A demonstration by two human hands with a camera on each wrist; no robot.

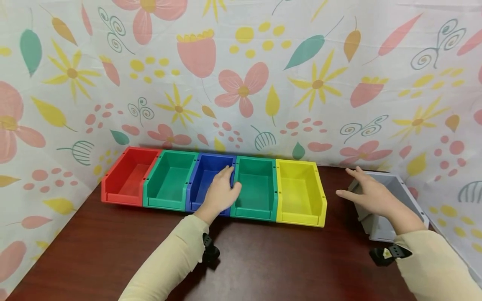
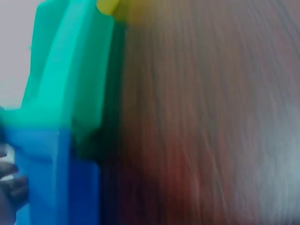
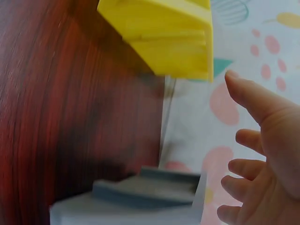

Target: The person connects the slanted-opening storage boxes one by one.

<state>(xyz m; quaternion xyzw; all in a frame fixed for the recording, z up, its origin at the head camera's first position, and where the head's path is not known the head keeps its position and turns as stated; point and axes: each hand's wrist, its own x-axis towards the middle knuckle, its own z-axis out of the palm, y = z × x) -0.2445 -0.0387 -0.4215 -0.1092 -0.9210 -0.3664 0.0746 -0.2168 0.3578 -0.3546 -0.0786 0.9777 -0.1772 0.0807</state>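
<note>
My left hand (image 1: 222, 190) hovers over the blue bin (image 1: 205, 179), near its border with a green bin (image 1: 256, 188), fingers extended and holding nothing. In the left wrist view the fingertips (image 2: 11, 185) show at the edge beside the blue bin (image 2: 44, 187); that view is blurred. My right hand (image 1: 370, 194) is spread above the grey bin (image 1: 410, 196) at the right, thumb apart from the fingers, with nothing held. The right wrist view shows this hand (image 3: 276, 154) raised beside the yellow bin (image 3: 173, 37) and the grey bin (image 3: 136, 206).
The row also has a red bin (image 1: 129, 175), a second green bin (image 1: 171, 179) and a yellow bin (image 1: 299, 192). They stand on a dark wooden table (image 1: 271, 259) against a patterned cloth (image 1: 233, 50). Table surface lies in front of the row.
</note>
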